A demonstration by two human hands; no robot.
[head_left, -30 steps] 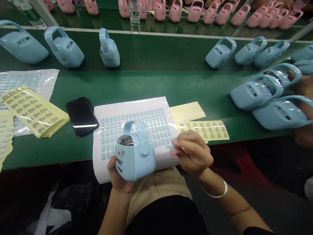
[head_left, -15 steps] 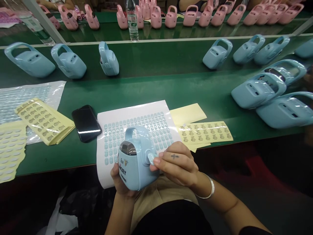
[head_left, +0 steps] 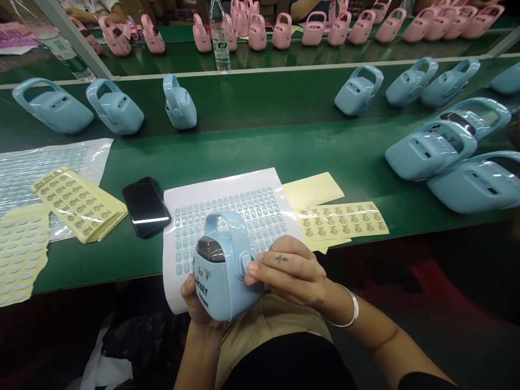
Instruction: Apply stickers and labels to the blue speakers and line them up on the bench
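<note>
My left hand grips a light blue speaker with a carry handle from below, over my lap at the bench's front edge. My right hand presses its fingertips against a small blue oval sticker on the speaker's side. Behind the speaker a white sheet of blue oval stickers overhangs the green bench.
A black phone lies left of the sheet. Yellow label sheets sit to the right, more yellow sheets to the left. Blue speakers line the right and back; pink speakers and a bottle stand further back.
My right hand came off the sticker sheet carrying a sticker, moved left to the speaker's side and now presses there. The view tilted up a little.
</note>
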